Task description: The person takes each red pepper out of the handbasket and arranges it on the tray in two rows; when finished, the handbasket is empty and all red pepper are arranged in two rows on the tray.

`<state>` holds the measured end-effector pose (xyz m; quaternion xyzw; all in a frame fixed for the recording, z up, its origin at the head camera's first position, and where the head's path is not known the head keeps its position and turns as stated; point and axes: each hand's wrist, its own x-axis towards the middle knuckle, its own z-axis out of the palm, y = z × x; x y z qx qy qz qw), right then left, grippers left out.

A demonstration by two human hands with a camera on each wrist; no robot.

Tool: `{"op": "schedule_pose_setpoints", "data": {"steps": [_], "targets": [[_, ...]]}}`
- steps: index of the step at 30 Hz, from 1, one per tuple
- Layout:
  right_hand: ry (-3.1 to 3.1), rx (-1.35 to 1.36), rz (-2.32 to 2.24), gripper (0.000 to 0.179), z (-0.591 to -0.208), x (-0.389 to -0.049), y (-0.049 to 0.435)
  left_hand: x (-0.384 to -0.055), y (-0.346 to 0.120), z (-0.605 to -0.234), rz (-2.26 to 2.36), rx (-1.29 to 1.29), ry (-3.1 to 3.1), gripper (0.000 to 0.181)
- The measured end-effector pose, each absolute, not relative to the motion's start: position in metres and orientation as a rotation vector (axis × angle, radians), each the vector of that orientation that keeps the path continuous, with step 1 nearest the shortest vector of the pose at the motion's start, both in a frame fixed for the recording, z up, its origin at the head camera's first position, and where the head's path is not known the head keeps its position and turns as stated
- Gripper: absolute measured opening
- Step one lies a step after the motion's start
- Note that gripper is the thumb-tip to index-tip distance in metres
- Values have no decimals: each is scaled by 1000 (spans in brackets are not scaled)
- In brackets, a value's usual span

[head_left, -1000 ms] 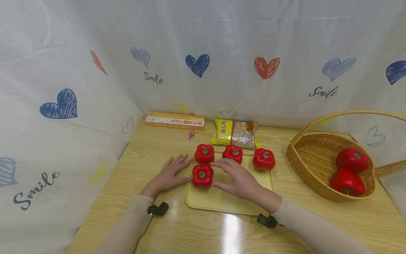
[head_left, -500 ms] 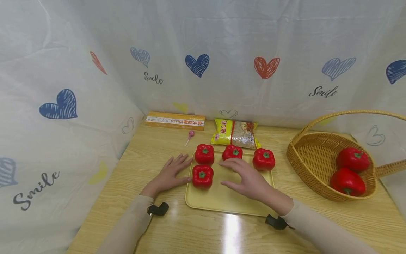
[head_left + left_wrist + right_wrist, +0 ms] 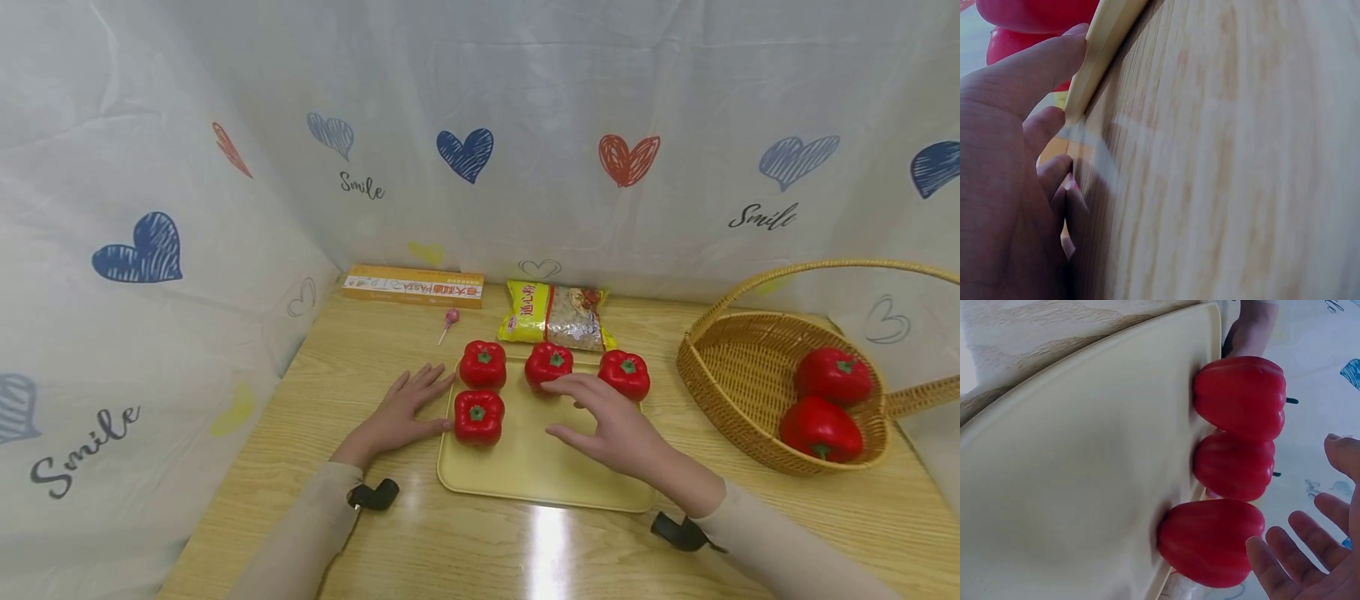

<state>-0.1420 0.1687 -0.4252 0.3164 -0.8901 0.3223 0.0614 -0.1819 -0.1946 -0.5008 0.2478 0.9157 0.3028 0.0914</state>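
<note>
A cream tray [image 3: 536, 467] bears several red bell peppers with green stems. Two stand in its left column, a rear pepper [image 3: 482, 365] and a front pepper [image 3: 478, 418]; a middle pepper [image 3: 548, 365] and a right pepper [image 3: 624, 372] stand along the back. My left hand [image 3: 401, 417] lies beside the tray's left side, fingers spread; in the left wrist view its thumb touches the tray rim [image 3: 1099, 56]. Over the tray's right half hovers my right hand [image 3: 618, 429], holding nothing, fingers loosely bent. It partly covers the right pepper's lower side.
A wicker basket [image 3: 738, 408] with two red peppers [image 3: 821, 429] stands at the right, its handle arching high. Behind the tray lie a yellow pasta bag [image 3: 558, 315], a pink lollipop [image 3: 450, 318] and an orange pasta box [image 3: 412, 286]. A patterned curtain [image 3: 540, 108] encloses the table.
My right hand has drawn away from the front-left pepper, moving right across the tray with nothing in it. My left hand and the peppers have stayed in place.
</note>
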Motion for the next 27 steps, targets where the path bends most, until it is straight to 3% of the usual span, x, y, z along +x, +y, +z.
{"op": "schedule_pose_setpoints", "data": {"steps": [27], "targets": [[-2651,848,863,51,-410,-146,220,-182,-195,-501,901,740,2720,78]]}}
